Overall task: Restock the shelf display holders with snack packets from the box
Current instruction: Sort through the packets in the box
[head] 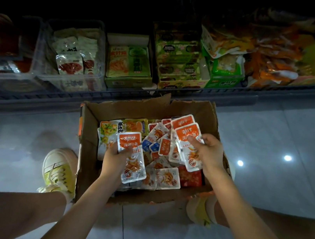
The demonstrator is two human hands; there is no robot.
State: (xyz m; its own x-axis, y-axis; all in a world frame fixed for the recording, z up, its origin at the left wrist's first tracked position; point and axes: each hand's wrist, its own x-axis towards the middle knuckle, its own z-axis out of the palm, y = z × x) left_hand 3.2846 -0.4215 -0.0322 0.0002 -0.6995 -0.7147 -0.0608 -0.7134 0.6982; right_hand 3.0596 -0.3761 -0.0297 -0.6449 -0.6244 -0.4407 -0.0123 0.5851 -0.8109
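Cardboard box [91, 130] on floor tiles [272, 140] below shelf, loose orange snack packets inside. Left hand [112, 160] pinching single packet [132, 150]; right hand [208, 153] curled round fanned stack [186, 133]. Risk: slick foil stack sliding apart on lift toward holders [72, 84], spilling onto tiles.

1. The box [88, 135] was brown matt cardboard, and its top edges were torn and rough.
2. The snack packets [133, 156] were glossy plastic film, partly clear and partly printed.
3. The clear holders [45, 55] were smooth transparent plastic.
4. The display cartons [127, 83] were printed card with a slight sheen.
5. The floor tiles [272, 140] were smooth and glossy, mirroring lamps.
6. The shoe [58, 172] looked like matt cloth.
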